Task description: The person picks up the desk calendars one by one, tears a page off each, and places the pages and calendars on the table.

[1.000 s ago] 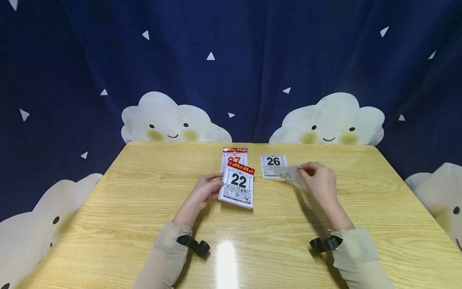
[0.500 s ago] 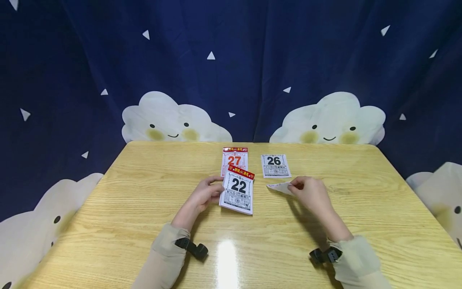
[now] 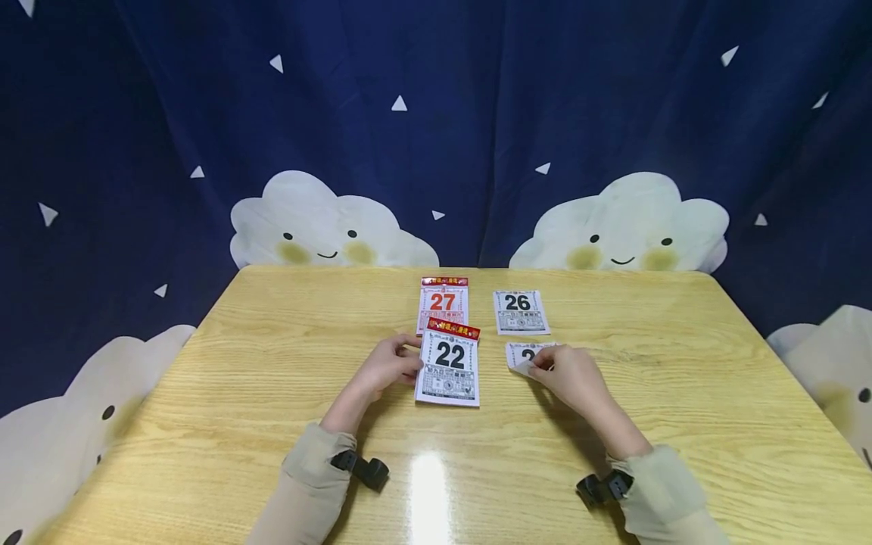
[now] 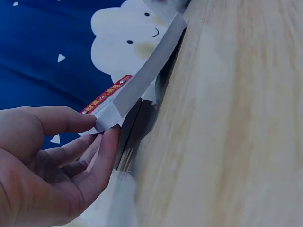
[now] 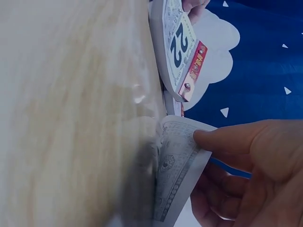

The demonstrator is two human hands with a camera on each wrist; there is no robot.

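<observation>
My left hand (image 3: 390, 368) grips the left edge of a thick tear-off calendar (image 3: 448, 369) with a red header and a black 22. In the left wrist view the thumb lies on top of the pad and the fingers beneath, its near side raised off the table. My right hand (image 3: 574, 372) pinches a loose calendar page (image 3: 521, 353) between thumb and fingers. The page is bent up at its near edge, and the hand hides most of its number. In the right wrist view the page's (image 5: 177, 161) printed back shows, its far edge at the tabletop.
Another calendar (image 3: 443, 301) with a red 27 lies behind the held one, partly covered by it. To its right a loose page marked 26 (image 3: 521, 312) lies flat. The wooden table (image 3: 286, 318) ends at a dark blue curtain (image 3: 470, 113).
My right hand has brought the page down and toward me, from over the 26 page to in front of it, uncovering that page. The 22 calendar has come slightly nearer, uncovering the 27.
</observation>
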